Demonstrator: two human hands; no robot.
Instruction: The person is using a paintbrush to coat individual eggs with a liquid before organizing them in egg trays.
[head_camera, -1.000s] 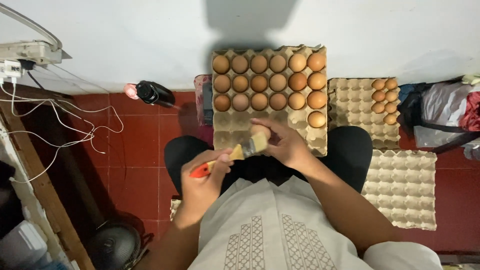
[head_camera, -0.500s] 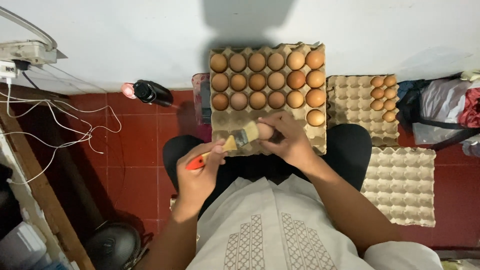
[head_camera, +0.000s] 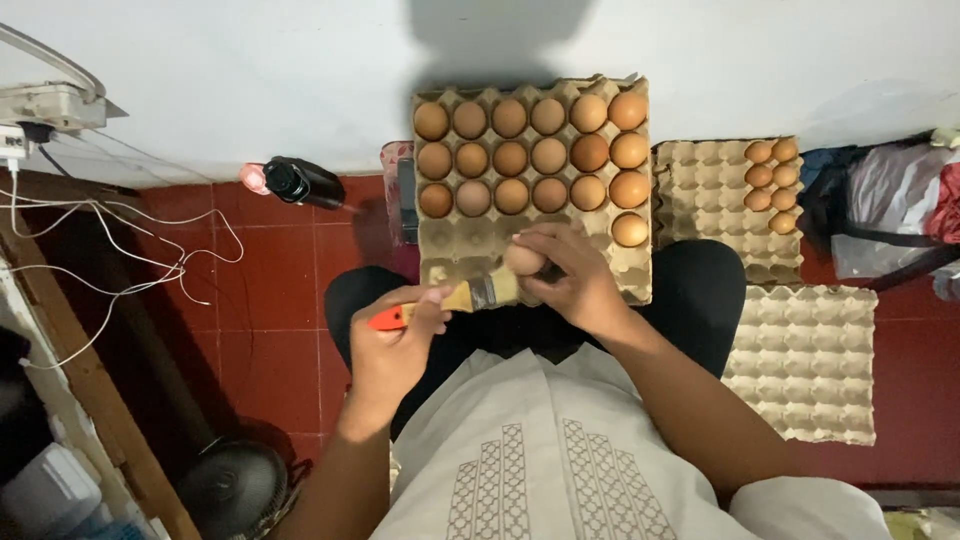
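The right hand is closed around a smooth, pale brown egg, held just over the near edge of the big egg tray, a rough grey pulp-cardboard sheet moulded into round cups and resting across the person's lap. The left hand has its grip shut on the glossy orange-red handle of a flat paintbrush; the brush has a pale wooden neck, a dark metal band and short bristles touching the egg's near side. Its long axis runs almost level, handle end pointing away from the tray to the left, bristles pointing right toward the egg. The far three rows of the tray hold matte brown eggs, one more sits by its right rim. Right of that tray lie two more pulp trays on the red tiled floor
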